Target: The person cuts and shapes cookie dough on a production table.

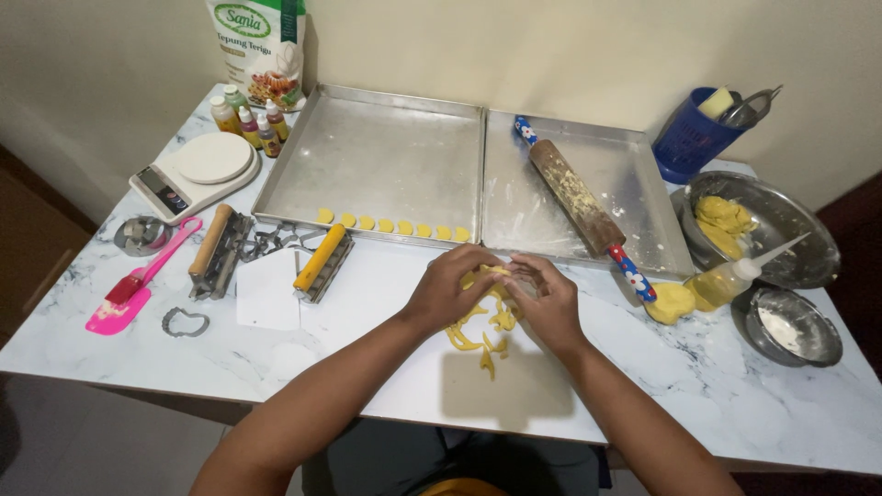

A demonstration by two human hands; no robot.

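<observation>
2 hands [501, 294] pinch yellow dough [487, 332], their fingertips' grip partly hidden.

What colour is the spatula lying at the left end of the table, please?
Pink spatula, clearest in the head view.

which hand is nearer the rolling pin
Right. The right hand sits just below-left of the rolling pin, close to its lower handle; the left hand is farther left, across the dough scraps.
</observation>
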